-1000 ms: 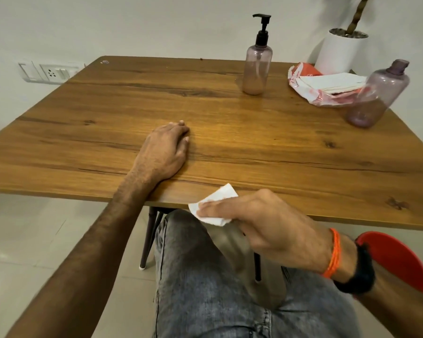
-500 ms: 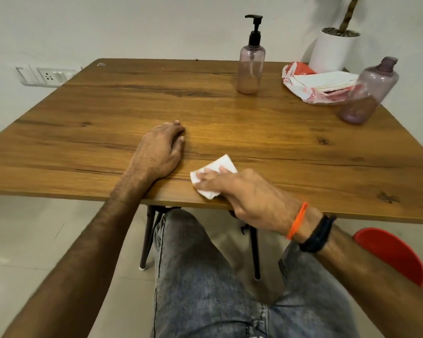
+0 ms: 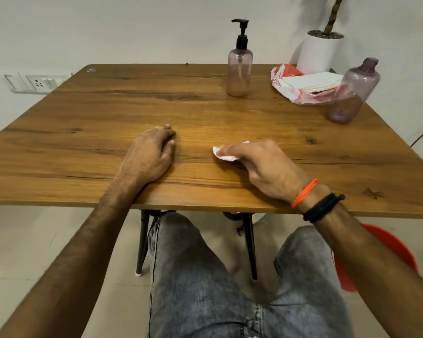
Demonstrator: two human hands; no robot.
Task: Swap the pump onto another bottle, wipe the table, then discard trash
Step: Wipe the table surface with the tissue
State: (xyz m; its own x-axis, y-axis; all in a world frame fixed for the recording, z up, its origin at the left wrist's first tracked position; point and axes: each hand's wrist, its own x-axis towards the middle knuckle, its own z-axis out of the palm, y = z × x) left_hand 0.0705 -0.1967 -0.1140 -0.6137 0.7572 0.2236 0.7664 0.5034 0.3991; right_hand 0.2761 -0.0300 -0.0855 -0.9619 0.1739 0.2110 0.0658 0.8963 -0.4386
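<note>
White, crumpled tissue (image 3: 226, 154) lies flat on the wooden table (image 3: 108, 123) under the right hand (image 3: 261, 167), whose extended fingers press it down against the wood, not far from the near edge and about midway along it. An orange thread band (image 3: 304, 192) and a black band (image 3: 324, 207) circle that wrist. Just beside it toward the left edge, the left hand (image 3: 149, 154) rests palm down on the table, fingers loosely bent and gripping nothing. Toward the far edge stands a translucent purple plastic bottle with a black pump (image 3: 239, 69), upright. Near the far right corner a second translucent purple bottle with a plain purple cap (image 3: 352, 93) stands touching a red-and-white plastic packet holding a stack of white tissues (image 3: 305, 85). Behind that corner sits a white round planter (image 3: 320, 52). Below the right edge shows a red plastic bin (image 3: 386, 254) on the floor.
</note>
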